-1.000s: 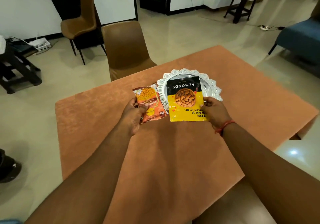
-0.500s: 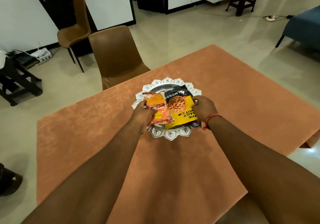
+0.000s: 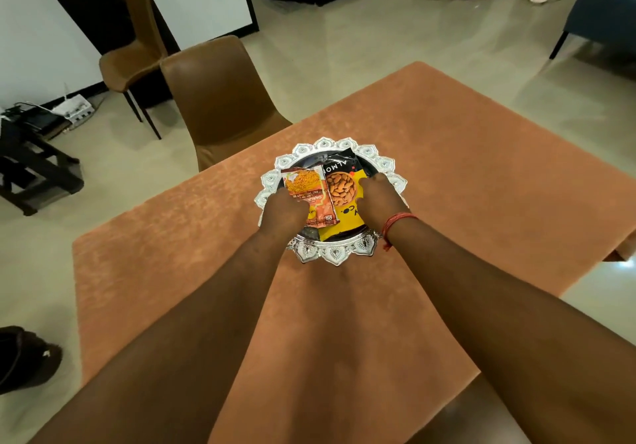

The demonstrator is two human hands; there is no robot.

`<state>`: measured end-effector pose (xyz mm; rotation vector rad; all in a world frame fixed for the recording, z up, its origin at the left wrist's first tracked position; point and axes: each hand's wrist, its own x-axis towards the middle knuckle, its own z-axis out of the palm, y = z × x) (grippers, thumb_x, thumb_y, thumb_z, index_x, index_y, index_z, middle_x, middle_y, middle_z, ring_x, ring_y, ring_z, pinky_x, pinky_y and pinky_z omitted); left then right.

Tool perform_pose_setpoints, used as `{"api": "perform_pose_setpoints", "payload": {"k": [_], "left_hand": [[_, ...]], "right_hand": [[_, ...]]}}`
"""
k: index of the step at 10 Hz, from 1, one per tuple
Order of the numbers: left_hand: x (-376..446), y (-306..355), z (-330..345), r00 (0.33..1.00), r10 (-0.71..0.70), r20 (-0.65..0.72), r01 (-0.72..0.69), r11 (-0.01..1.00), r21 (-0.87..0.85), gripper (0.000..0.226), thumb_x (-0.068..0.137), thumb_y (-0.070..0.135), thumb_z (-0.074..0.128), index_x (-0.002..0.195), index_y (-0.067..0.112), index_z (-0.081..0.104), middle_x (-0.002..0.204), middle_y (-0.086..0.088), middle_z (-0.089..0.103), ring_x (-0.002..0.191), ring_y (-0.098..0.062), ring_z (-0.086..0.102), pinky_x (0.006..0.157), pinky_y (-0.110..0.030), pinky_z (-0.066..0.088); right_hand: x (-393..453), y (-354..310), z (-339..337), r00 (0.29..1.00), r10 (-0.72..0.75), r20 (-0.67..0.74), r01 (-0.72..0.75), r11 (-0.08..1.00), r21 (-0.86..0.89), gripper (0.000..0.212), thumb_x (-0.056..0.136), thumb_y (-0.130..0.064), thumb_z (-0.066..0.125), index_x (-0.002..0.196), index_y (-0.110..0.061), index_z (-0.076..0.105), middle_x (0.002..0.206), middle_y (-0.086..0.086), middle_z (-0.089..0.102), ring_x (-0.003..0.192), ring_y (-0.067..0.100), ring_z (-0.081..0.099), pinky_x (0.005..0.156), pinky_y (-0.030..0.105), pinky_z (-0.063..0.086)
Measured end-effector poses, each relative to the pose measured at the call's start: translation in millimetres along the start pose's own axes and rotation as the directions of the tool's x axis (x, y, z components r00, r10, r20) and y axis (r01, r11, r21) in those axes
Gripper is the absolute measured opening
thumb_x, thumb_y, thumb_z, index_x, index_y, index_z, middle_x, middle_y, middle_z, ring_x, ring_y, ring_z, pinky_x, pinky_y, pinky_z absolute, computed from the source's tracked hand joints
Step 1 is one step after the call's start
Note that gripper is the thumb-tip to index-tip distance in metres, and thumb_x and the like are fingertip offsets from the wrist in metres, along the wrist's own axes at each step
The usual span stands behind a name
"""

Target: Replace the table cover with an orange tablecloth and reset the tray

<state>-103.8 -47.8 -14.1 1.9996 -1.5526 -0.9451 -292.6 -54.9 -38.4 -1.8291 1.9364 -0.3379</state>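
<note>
Tablecloth: the orange tablecloth is lying spread over the table.
Tray: one silver tray is sitting mid-table, straight ahead of both hands.
Packets: two are lying in the tray with long axes pointing away from the person, the orange snack packet overlapping the almonds packet.
Left hand: grasping the snack packet's near-left edge.
Right hand: fingers curling over the almonds packet's right side.
Nearer: each hand is on its own packet.

Both packets now down in tray

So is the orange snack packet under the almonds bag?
No, the orange snack packet lies on top, overlapping the almonds bag in the silver tray.
</note>
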Motion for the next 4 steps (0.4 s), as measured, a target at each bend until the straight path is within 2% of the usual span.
{"api": "perform_pose_setpoints", "payload": {"k": [1, 2, 3, 4], "left_hand": [[-5.5, -8.5, -7.0, 0.993, 0.118, 0.013, -0.119, 0.982, 0.146, 0.024, 0.08, 0.02, 0.051, 0.095, 0.01, 0.067, 0.095, -0.01, 0.067, 0.083, -0.027, 0.061, 0.065, -0.028, 0.041], [-8.7, -23.3, -13.1, 0.979, 0.201, 0.029, -0.199, 0.925, 0.323, 0.028, 0.081, 0.026, 0.05, 0.102, 0.013, 0.064, 0.101, -0.012, 0.063, 0.091, -0.031, 0.061, 0.071, -0.032, 0.046], [-26.4, -33.1, -24.3, 0.957, 0.286, 0.046, -0.268, 0.814, 0.515, 0.034, 0.089, 0.031, 0.052, 0.12, 0.016, 0.057, 0.113, -0.012, 0.059, 0.102, -0.032, 0.057, 0.082, -0.041, 0.052], [-37.6, -46.9, -34.4, 0.933, 0.35, 0.082, -0.324, 0.72, 0.613, 0.044, 0.092, 0.035, 0.054, 0.131, 0.015, 0.051, 0.128, -0.011, 0.054, 0.116, -0.032, 0.051, 0.093, -0.045, 0.049]], "right_hand": [[-4.8, -3.7, 5.5, 1.0, 0.002, 0.003, -0.002, 0.997, -0.073, 0.033, 0.093, -0.007, 0.049, 0.125, -0.002, 0.054, 0.143, 0.022, 0.036, 0.122, 0.042, 0.05, 0.097, 0.044, 0.045], [-11.5, -4.7, 10.4, 1.0, -0.029, 0.012, 0.03, 0.988, -0.153, 0.037, 0.091, -0.006, 0.048, 0.128, -0.003, 0.052, 0.148, 0.024, 0.03, 0.132, 0.042, 0.04, 0.101, 0.047, 0.043], [-23.2, -10.4, 9.2, 0.998, -0.056, 0.026, 0.061, 0.966, -0.251, 0.047, 0.09, -0.008, 0.049, 0.137, -0.006, 0.049, 0.155, 0.023, 0.026, 0.144, 0.04, 0.025, 0.108, 0.05, 0.04], [-30.7, -17.0, 8.8, 0.996, -0.089, 0.012, 0.088, 0.931, -0.355, 0.048, 0.092, -0.014, 0.049, 0.14, -0.009, 0.048, 0.155, 0.021, 0.029, 0.146, 0.037, 0.022, 0.111, 0.05, 0.036]]}}
